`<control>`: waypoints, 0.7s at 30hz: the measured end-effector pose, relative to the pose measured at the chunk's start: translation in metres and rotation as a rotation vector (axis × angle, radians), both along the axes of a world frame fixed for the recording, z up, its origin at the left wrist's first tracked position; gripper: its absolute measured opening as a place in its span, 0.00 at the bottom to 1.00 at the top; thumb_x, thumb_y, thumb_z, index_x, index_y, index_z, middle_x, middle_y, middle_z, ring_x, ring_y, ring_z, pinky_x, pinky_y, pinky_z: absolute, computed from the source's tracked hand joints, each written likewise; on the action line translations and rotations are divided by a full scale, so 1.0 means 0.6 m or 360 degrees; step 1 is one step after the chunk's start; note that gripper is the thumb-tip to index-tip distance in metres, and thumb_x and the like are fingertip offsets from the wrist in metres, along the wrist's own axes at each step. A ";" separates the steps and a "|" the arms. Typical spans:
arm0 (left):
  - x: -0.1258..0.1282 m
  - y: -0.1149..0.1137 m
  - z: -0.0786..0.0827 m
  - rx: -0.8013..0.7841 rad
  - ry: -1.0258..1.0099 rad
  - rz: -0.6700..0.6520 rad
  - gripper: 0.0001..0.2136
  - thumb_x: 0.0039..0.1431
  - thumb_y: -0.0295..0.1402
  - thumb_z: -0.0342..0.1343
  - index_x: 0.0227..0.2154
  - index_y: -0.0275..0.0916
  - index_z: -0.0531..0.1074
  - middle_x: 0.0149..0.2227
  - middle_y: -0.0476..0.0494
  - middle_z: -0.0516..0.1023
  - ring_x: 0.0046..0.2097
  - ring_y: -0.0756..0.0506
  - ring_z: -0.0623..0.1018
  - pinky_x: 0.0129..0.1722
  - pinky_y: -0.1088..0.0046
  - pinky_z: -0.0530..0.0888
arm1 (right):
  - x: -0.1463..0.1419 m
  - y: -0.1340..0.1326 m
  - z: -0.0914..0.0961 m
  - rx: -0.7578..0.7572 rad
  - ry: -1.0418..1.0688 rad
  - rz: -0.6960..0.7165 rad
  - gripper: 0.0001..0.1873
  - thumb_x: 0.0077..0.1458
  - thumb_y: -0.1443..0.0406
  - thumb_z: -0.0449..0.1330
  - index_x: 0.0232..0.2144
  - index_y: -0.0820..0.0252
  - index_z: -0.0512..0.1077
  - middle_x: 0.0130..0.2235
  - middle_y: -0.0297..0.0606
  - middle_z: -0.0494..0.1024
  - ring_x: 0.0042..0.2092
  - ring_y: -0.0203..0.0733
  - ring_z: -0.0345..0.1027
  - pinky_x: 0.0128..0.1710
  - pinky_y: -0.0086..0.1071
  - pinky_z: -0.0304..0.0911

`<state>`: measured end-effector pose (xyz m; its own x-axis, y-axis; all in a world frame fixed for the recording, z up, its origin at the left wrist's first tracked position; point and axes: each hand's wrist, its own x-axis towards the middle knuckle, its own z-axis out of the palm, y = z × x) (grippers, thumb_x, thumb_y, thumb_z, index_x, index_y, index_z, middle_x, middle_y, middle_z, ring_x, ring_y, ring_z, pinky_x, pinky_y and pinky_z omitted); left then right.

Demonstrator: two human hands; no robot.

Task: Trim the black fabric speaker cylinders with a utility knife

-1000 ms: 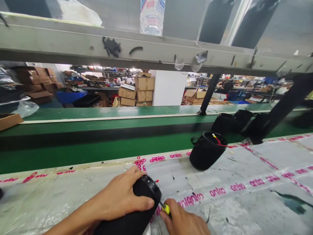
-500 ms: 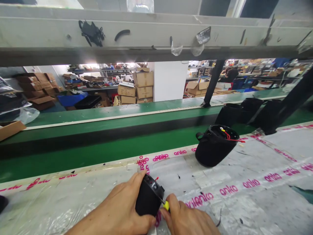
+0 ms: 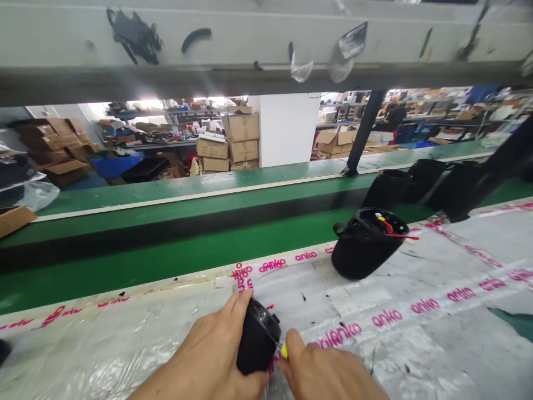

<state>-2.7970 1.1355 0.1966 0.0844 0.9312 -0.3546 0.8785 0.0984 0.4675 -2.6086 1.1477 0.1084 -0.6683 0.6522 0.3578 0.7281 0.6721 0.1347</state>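
My left hand (image 3: 219, 350) is wrapped round a black, fabric-covered cylindrical speaker housing (image 3: 255, 347), tilted on the plastic-covered bench. A bit of red wire shows at its open top rim. In my right hand (image 3: 327, 369) is a screwdriver (image 3: 283, 350) with a yellow handle, mostly hidden by the fingers. Its thin metal shaft reaches to the housing's rim on the right side; the exact tip is hard to make out. Beyond my hands stands a larger black housing (image 3: 362, 255) with a side loop and red and yellow wires in its open top.
A green conveyor belt (image 3: 187, 247) runs along the bench's far edge. Several black housings (image 3: 387, 189) stand on it at the right, near dark slanted posts (image 3: 364, 133). A grey beam (image 3: 250, 50) crosses overhead. Pink-lettered tape (image 3: 387, 318) lines the bench (image 3: 166, 316).
The camera view has tilted slightly. Both hands still hold the small housing and screwdriver, showing slightly farther right in the picture.
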 end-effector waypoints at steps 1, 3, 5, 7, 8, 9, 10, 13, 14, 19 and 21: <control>-0.002 -0.003 -0.003 0.0050 -0.0021 -0.0015 0.37 0.48 0.38 0.58 0.63 0.40 0.57 0.56 0.37 0.72 0.54 0.34 0.73 0.53 0.55 0.70 | -0.003 0.000 -0.002 -0.0016 0.0023 -0.0012 0.05 0.53 0.71 0.55 0.29 0.56 0.64 0.13 0.29 0.66 0.11 0.45 0.62 0.12 0.38 0.40; -0.008 -0.008 -0.008 0.0140 -0.0092 -0.0045 0.34 0.49 0.38 0.58 0.61 0.43 0.59 0.55 0.39 0.73 0.52 0.36 0.74 0.52 0.56 0.71 | -0.009 -0.003 -0.013 -0.0078 0.0116 -0.0042 0.05 0.53 0.69 0.58 0.31 0.56 0.65 0.15 0.28 0.69 0.14 0.46 0.66 0.12 0.38 0.45; -0.014 -0.010 -0.011 0.0184 -0.0148 -0.0066 0.33 0.49 0.37 0.60 0.60 0.44 0.60 0.56 0.40 0.73 0.53 0.37 0.74 0.54 0.57 0.70 | -0.013 -0.008 -0.026 -0.0125 0.0268 -0.0085 0.05 0.56 0.67 0.59 0.32 0.56 0.65 0.19 0.27 0.73 0.16 0.45 0.68 0.12 0.36 0.50; -0.020 -0.010 -0.011 0.0206 -0.0170 -0.0069 0.31 0.48 0.35 0.60 0.58 0.43 0.62 0.58 0.41 0.71 0.56 0.36 0.73 0.57 0.58 0.69 | -0.011 -0.015 -0.028 -0.0094 0.0491 -0.0143 0.06 0.64 0.63 0.54 0.33 0.55 0.65 0.21 0.26 0.74 0.17 0.43 0.70 0.13 0.34 0.54; -0.022 -0.009 -0.011 0.0214 -0.0189 -0.0067 0.30 0.48 0.35 0.60 0.57 0.43 0.63 0.59 0.41 0.71 0.57 0.36 0.71 0.58 0.58 0.68 | -0.006 -0.020 -0.022 -0.0049 0.0635 -0.0175 0.09 0.68 0.61 0.50 0.35 0.55 0.66 0.22 0.27 0.75 0.19 0.42 0.71 0.15 0.33 0.58; -0.024 -0.009 -0.011 0.0227 -0.0210 -0.0069 0.29 0.48 0.36 0.60 0.56 0.43 0.64 0.60 0.42 0.70 0.59 0.35 0.70 0.59 0.58 0.68 | 0.001 -0.024 -0.012 -0.0004 0.0802 -0.0208 0.13 0.70 0.59 0.46 0.38 0.56 0.67 0.23 0.28 0.76 0.20 0.41 0.72 0.18 0.32 0.61; -0.025 -0.008 -0.010 0.0236 -0.0231 -0.0079 0.28 0.49 0.36 0.61 0.55 0.44 0.65 0.61 0.43 0.69 0.60 0.35 0.69 0.60 0.58 0.68 | 0.010 -0.028 0.002 0.0024 0.0978 -0.0238 0.16 0.71 0.57 0.43 0.41 0.56 0.67 0.25 0.30 0.77 0.22 0.41 0.73 0.21 0.31 0.64; -0.029 -0.004 -0.009 0.0225 -0.0231 -0.0074 0.34 0.49 0.39 0.62 0.60 0.43 0.62 0.65 0.43 0.64 0.64 0.35 0.65 0.64 0.57 0.63 | 0.035 -0.033 0.043 -0.0134 0.1365 -0.0326 0.16 0.70 0.54 0.46 0.45 0.56 0.67 0.30 0.34 0.80 0.27 0.43 0.75 0.26 0.32 0.66; -0.030 -0.004 -0.008 0.0208 -0.0207 -0.0042 0.37 0.49 0.39 0.62 0.63 0.42 0.59 0.66 0.41 0.62 0.65 0.35 0.63 0.66 0.56 0.60 | 0.039 -0.033 0.051 -0.0258 0.1429 -0.0344 0.16 0.70 0.53 0.46 0.45 0.56 0.67 0.30 0.34 0.80 0.28 0.43 0.76 0.26 0.32 0.66; -0.020 -0.009 -0.009 0.0236 -0.0109 -0.0030 0.40 0.48 0.39 0.62 0.65 0.39 0.57 0.66 0.39 0.63 0.64 0.35 0.65 0.66 0.54 0.61 | 0.021 -0.030 0.032 -0.0696 0.1538 -0.0402 0.21 0.68 0.48 0.46 0.46 0.55 0.69 0.30 0.35 0.79 0.32 0.45 0.75 0.28 0.31 0.65; -0.010 -0.014 -0.017 0.0406 0.0072 -0.0103 0.39 0.49 0.36 0.59 0.66 0.40 0.56 0.66 0.38 0.62 0.63 0.35 0.68 0.62 0.53 0.66 | 0.005 -0.026 0.017 -0.0736 0.1577 -0.0426 0.23 0.66 0.47 0.47 0.47 0.55 0.70 0.30 0.36 0.79 0.32 0.45 0.75 0.29 0.31 0.66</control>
<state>-2.8027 1.1273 0.1864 0.1364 0.9841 -0.1136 0.8996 -0.0750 0.4301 -2.6056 1.1321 0.1186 -0.0424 0.9395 0.3399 0.5038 0.3139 -0.8048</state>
